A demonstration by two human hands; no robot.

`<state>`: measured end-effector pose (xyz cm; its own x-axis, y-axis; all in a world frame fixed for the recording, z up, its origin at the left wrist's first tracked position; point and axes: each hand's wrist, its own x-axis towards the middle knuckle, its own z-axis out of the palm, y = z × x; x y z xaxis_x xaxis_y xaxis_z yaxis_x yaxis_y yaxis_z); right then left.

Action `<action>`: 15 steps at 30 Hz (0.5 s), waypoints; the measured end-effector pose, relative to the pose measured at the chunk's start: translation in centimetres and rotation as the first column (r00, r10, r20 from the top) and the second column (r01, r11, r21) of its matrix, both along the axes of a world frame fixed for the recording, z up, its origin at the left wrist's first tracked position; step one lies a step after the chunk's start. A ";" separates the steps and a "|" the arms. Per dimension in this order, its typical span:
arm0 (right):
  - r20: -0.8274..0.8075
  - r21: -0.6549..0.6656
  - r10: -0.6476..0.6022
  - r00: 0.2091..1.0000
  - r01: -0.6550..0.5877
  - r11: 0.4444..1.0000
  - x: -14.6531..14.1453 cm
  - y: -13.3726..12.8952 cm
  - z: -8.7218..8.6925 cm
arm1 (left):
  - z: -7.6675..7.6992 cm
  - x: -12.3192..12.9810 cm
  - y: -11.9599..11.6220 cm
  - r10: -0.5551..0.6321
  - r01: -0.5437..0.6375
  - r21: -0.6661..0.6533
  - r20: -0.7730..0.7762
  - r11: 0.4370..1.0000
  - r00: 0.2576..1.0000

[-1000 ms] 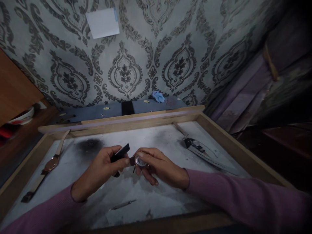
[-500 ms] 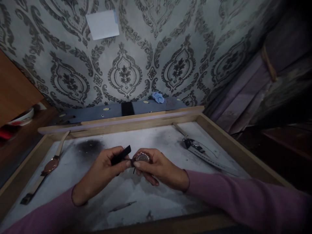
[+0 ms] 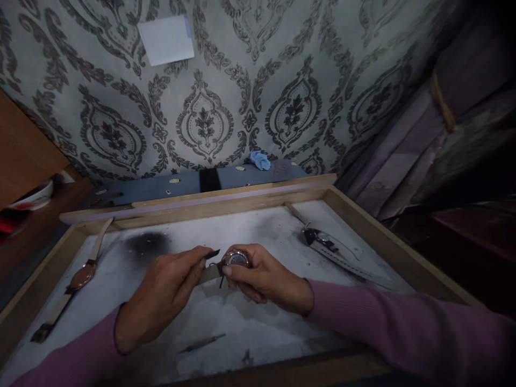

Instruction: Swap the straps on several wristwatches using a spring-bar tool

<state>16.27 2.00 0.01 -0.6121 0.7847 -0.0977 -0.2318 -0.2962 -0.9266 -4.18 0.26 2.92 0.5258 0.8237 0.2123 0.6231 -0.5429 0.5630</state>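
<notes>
My right hand (image 3: 262, 271) is closed round a wristwatch (image 3: 237, 259), its round metal case facing up between thumb and fingers. From the case a short length of strap (image 3: 208, 274) runs left, with a thin dark pin-like piece near the joint. My left hand (image 3: 165, 287) pinches a flat black strip (image 3: 213, 253), whose tip sticks out past the fingertips; the rest is hidden by the hand. Below both hands, a slim pointed tool (image 3: 202, 342) lies on the white surface.
A wooden-rimmed tray (image 3: 242, 196) surrounds the work surface. At left lies a watch with a brown face (image 3: 83, 276); at right, another watch (image 3: 322, 238) with a dark strap. Behind the rim sit a blue cloth (image 3: 260, 160) and a patterned wall.
My left hand has turned over, back now upward, and the black strip has tilted flatter. More of the strap shows beneath it. My right hand holds the watch almost in place.
</notes>
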 end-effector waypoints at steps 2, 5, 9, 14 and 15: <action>-0.009 -0.004 0.003 1.000 -0.003 1.000 0.0 0.0 0.0 | 0.0 0.0 0.0 -0.025 0.025 -0.004 -0.017 1.000 1.000; -0.005 0.001 0.005 1.000 -0.005 1.000 0.1 0.0 0.0 | 0.0 0.1 -0.1 -0.051 0.051 -0.013 -0.014 0.999 0.999; 0.016 0.007 0.017 1.000 -0.017 1.000 0.1 0.0 0.0 | 0.1 0.3 -0.3 -0.047 0.047 -0.006 -0.008 0.999 0.999; -0.001 -0.013 0.015 1.000 -0.015 1.000 0.1 0.0 -0.1 | 0.2 0.5 -0.3 -0.071 0.070 -0.032 -0.028 0.997 0.997; 0.000 -0.019 0.014 1.000 -0.014 1.000 0.1 0.0 0.0 | 0.2 0.5 -0.3 -0.074 0.073 -0.035 -0.032 0.997 0.997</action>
<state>16.37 1.96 -0.02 -0.6232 0.7739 -0.1125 -0.2273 -0.3168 -0.9208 -3.67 -0.04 3.13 0.5911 0.7891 0.1669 0.6010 -0.5689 0.5613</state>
